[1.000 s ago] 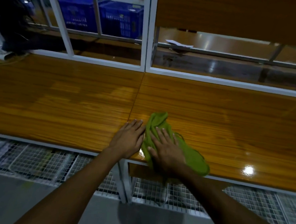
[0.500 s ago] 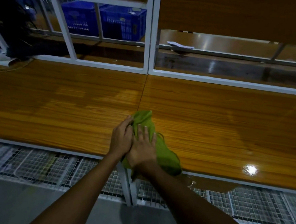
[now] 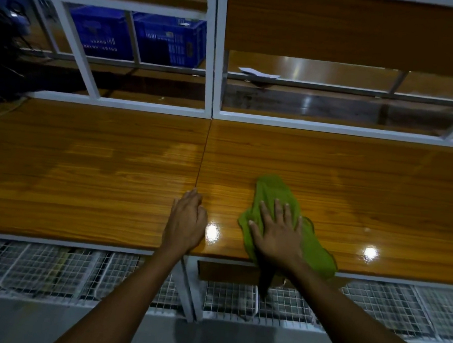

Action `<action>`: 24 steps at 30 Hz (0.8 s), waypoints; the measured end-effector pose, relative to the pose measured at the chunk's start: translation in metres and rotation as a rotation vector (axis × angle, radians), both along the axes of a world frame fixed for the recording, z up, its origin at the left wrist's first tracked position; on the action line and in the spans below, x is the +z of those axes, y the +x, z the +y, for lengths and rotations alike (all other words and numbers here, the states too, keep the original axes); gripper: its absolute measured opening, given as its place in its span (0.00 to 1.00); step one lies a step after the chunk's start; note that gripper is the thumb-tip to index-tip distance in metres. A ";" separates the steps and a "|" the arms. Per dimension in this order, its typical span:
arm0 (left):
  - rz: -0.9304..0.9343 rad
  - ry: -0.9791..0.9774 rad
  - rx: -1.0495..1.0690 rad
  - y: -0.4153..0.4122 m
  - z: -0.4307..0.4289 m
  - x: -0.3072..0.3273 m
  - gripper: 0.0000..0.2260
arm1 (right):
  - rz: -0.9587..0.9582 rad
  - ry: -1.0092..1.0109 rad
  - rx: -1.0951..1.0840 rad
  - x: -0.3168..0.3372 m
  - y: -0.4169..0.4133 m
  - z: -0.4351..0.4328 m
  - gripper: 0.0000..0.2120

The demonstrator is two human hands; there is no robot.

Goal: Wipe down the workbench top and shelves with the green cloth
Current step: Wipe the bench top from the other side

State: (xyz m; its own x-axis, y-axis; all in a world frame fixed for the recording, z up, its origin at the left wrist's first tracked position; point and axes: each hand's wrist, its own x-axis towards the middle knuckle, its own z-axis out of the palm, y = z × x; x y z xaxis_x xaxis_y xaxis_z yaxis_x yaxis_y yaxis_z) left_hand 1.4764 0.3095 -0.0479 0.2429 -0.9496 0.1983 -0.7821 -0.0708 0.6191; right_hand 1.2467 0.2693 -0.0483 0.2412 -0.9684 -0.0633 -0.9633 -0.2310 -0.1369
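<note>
Head view: the right hand (image 3: 277,235) lies flat with fingers spread, pressing the green cloth (image 3: 273,191) onto the wooden workbench top (image 3: 87,176) at about five o'clock, probably to spread wiping pressure. One corner of the cloth overhangs the front edge. The left hand (image 3: 186,222), at six o'clock and apart from the cloth, rests loosely curled and empty, likely bracing.

Left hand (image 3: 186,223) and right hand (image 3: 277,234): both bare. Forearms bare along their entire visible length. Fingernails short.
</note>
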 end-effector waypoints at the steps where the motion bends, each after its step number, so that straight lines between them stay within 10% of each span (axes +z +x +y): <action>1: -0.032 0.010 -0.007 0.000 -0.002 -0.001 0.25 | -0.017 0.012 0.010 0.001 0.009 0.004 0.38; 12: -0.269 0.088 -0.183 0.013 -0.050 -0.003 0.26 | -0.006 0.003 0.168 0.005 0.101 -0.028 0.30; 24: -0.275 0.047 -0.123 0.008 -0.057 -0.004 0.21 | -0.018 -0.024 -0.062 0.004 -0.018 -0.023 0.35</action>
